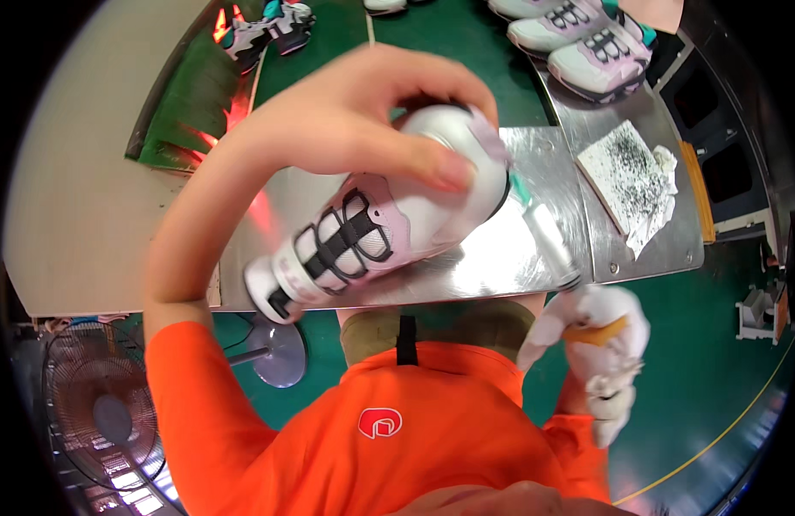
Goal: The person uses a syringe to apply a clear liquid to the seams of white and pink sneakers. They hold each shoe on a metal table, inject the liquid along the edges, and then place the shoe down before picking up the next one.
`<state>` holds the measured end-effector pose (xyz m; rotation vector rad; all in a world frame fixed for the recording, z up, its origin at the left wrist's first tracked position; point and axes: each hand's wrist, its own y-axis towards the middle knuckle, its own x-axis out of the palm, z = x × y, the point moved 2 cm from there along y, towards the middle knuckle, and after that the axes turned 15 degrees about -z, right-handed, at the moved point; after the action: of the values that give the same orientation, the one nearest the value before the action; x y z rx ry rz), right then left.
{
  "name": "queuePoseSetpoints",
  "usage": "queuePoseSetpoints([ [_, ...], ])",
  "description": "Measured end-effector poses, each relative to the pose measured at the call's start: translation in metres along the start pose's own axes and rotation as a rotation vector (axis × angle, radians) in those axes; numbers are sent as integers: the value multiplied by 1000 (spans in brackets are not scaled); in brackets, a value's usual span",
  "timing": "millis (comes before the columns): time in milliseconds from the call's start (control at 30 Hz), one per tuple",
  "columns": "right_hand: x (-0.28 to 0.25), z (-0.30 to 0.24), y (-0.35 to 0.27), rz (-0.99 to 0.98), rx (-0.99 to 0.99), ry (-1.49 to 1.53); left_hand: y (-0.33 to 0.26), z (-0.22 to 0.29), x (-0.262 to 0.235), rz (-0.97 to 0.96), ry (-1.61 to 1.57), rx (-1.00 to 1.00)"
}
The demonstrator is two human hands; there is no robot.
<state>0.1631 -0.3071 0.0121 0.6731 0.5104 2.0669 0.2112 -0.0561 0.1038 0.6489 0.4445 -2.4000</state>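
The fingers of the left hand (367, 107) grip a pink-and-white shoe (415, 211), those of the gloved right hand (606, 322) a slim tool (550, 236); below the shoe gleams a metal tabletop (535, 150) (black-speckled pad (623, 176) at right), farther down a fan (111, 417) and green floor (694, 378).

Head fisheye: left one of a side-by-side pair, facing steeply down
Steel worktop (475, 268): seen from above, across mid-view
Left hand (363, 125) and sneaker (397, 215): close below the lens
Orange shirt (453, 430): takes up the near side
Green surface (453, 39): far side
Fan (114, 419) and yellow floor line (724, 434): left and right margins
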Motion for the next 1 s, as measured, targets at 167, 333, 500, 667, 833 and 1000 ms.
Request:
queuePoseSetpoints([
  [167,31,59,-27,-474,2819,1227,-81,-14,9,456,-58,279],
  [333,70,75,-49,-325,2146,1060,-114,-70,31,769,-141,248],
  [500,85,75,-88,-229,2379,1172,-130,-125,46,959,-282,210],
  [667,81,67,-112,-159,2465,1195,-133,-155,57,1046,-398,180],
  [833,71,58,-132,-78,2408,1300,-134,-171,61,1090,-474,143],
  [1000,65,56,-146,-46,2282,1472,-135,-173,61,1030,-493,114],
])
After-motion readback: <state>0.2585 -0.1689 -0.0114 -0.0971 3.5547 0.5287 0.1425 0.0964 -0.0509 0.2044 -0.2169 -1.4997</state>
